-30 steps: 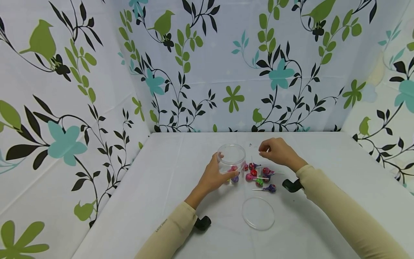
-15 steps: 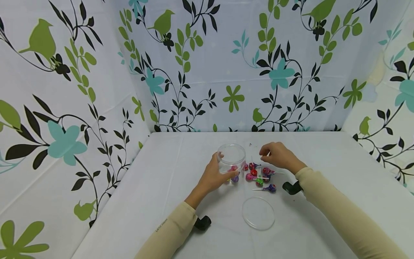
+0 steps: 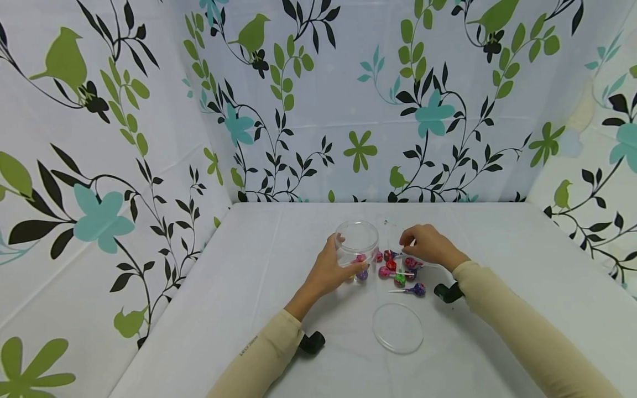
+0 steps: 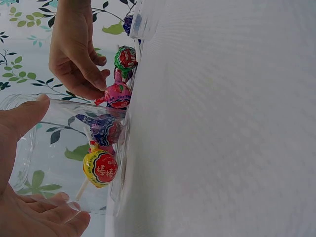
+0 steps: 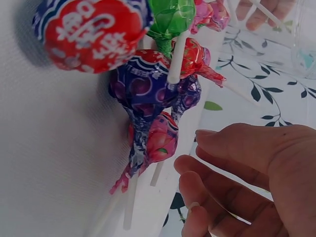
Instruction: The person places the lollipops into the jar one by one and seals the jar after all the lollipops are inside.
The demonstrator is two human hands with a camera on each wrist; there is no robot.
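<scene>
My left hand grips a clear plastic jar around its side. Inside it, at the bottom, lie several lollipops, among them a yellow lollipop and a purple lollipop. To the jar's right is a loose cluster of wrapped lollipops on the white table; a green lollipop and a purple-blue lollipop are on its near side. Over the cluster's far right edge hovers my right hand, holding nothing. In the right wrist view its thumb and loosely bent fingers stand apart beside a pink lollipop.
A round clear lid lies on the white table nearer to me than the lollipops. Small black cameras sit at both wrists. Patterned cloth rises behind the table and on both sides.
My right hand has come down a little toward the lollipops, after shifting slightly up before that. My left hand and the jar have stayed in place.
</scene>
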